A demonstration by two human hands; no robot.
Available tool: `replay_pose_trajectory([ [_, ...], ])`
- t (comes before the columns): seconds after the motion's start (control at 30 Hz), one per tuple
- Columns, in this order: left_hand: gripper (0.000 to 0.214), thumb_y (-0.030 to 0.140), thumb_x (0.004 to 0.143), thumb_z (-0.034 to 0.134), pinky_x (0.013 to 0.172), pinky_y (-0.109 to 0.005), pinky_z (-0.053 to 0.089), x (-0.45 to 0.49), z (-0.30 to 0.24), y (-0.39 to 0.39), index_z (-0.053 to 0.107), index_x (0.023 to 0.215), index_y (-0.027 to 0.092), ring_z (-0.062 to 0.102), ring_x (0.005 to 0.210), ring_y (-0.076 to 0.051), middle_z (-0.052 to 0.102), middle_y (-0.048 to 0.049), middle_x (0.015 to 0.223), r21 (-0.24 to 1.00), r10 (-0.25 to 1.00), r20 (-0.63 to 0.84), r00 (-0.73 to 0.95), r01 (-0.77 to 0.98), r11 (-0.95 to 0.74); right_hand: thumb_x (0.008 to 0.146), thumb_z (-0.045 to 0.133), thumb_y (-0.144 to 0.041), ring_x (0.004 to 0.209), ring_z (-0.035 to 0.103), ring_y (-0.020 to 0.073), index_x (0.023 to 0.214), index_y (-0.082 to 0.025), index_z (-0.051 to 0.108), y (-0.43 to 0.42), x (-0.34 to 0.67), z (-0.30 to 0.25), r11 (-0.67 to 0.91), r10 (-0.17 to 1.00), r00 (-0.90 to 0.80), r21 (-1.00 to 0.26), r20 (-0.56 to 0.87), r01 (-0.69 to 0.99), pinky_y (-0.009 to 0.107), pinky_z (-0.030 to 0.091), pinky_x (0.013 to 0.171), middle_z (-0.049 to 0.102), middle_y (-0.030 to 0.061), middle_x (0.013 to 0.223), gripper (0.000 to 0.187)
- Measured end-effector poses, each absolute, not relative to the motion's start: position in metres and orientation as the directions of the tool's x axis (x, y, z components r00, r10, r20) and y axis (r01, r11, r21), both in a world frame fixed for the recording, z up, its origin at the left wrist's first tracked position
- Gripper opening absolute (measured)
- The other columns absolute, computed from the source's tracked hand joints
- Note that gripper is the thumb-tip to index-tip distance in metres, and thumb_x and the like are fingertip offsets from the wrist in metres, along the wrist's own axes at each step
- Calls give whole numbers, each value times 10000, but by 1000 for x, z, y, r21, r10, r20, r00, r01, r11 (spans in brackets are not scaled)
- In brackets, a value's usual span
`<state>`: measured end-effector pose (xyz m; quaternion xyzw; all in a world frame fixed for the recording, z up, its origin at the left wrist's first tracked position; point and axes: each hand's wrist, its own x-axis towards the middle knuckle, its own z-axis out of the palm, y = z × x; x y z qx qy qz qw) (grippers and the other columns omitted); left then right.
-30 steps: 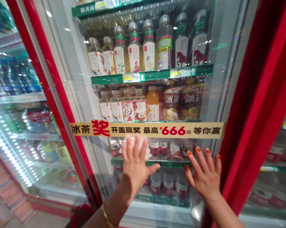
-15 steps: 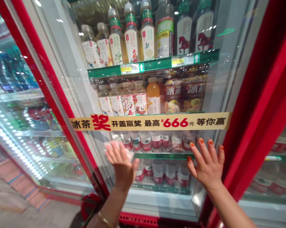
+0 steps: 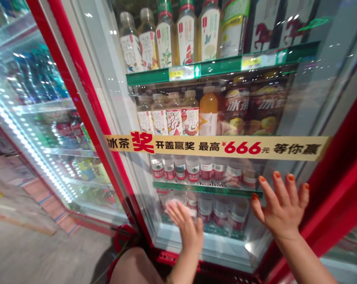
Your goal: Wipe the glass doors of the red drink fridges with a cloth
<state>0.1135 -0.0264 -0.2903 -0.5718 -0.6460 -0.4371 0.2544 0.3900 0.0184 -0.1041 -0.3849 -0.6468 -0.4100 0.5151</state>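
My left hand (image 3: 188, 225) presses a thin white tissue (image 3: 192, 213) flat against the lower part of a glass cooler door (image 3: 169, 236). Only the tissue's edges show around the fingers, and both are a little blurred. Higher and to the right, my right hand (image 3: 282, 205) rests with spread fingers near the red door frame (image 3: 329, 197); it holds nothing. Orange polish colours its nails. A yellow strip with printed characters (image 3: 214, 146) crosses the door above both hands. Behind the glass, water bottles with red labels (image 3: 192, 167) stand on the lower shelves.
Tea bottles (image 3: 163, 43) and an orange drink bottle (image 3: 208, 112) fill the upper shelves. Another lit cooler (image 3: 60, 118) stands to the left. My knee (image 3: 134, 268) is at the bottom edge, close to the grey floor (image 3: 54, 256).
My left hand has slid the tissue down the glass, from just under the yellow strip to the lowest shelf. My right hand stays spread near the frame. The view has shifted left and closer.
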Motion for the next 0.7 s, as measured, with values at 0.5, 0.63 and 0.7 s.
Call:
replay_pose_trajectory([
  [0.5, 868, 371, 1034, 456, 1384, -669, 264, 151, -306, -38, 54, 1765, 128, 20, 1731, -359, 60, -244, 1845, 475, 440, 795, -418, 879, -25, 1003, 689, -378, 1625, 414, 427, 1700, -333, 434, 19, 391, -104, 393, 62, -151, 115, 987, 912, 640, 238, 1372, 419, 53, 1780, 743],
  [0.63, 829, 366, 1059, 420, 1398, -631, 223, 121, -300, -35, 48, 1767, 149, 63, 1727, -343, 83, -224, 1848, 586, 437, 731, -524, 811, -9, 1028, 647, -374, 1672, 324, 407, 1705, -295, 423, 18, 392, -104, 406, 65, -172, 131, 983, 904, 643, 184, 1388, 362, 59, 1807, 718],
  [0.7, 835, 356, 1077, 369, 1401, -660, 143, 81, -285, -19, -57, 1753, 111, 22, 1725, -371, 3, -264, 1840, 687, 375, 664, -647, 725, 36, 1031, 642, -371, 1681, 309, 391, 1701, -302, 428, 18, 391, -104, 405, 64, -161, 122, 985, 906, 633, 178, 1392, 361, 52, 1808, 707],
])
